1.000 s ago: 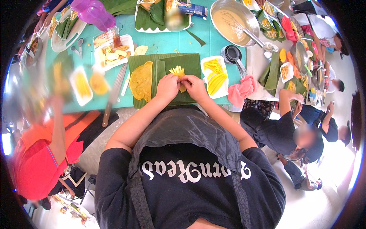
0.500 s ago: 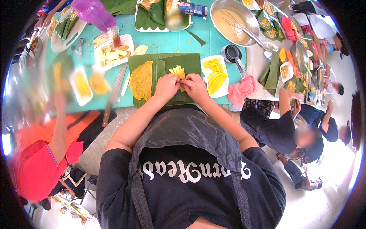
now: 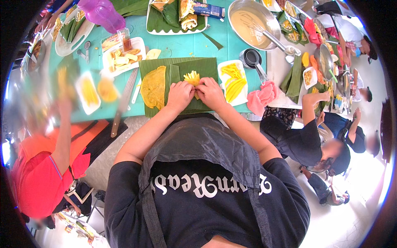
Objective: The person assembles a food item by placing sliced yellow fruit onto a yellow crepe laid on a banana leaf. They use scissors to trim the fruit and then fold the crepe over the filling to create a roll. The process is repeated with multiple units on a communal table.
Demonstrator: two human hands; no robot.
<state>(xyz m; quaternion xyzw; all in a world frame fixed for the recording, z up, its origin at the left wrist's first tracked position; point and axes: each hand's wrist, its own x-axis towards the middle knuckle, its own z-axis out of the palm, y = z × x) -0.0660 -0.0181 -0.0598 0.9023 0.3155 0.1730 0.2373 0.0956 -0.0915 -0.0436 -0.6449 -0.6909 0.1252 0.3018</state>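
Note:
A banana leaf lies on the turquoise table in front of me. On its right part is a rolled yellow crepe with pale yellow strips poking out of its far end. My left hand and my right hand meet over its near part, fingertips pinched on it from both sides. My fingers hide most of the roll. A flat, unrolled yellow crepe rests on the leaf's left side. Beside my right hand stands a white tray of yellow mango slices and strips.
A long knife lies left of the leaf, its handle over the table edge. Farther off are a steel bowl of batter, black measuring cups, a pink cloth and a leaf-lined tray. Other people work on both sides.
My fingers have shifted slightly on the rolled crepe, the left ones curling in closer. At the right, a co-worker's arm has moved a little.

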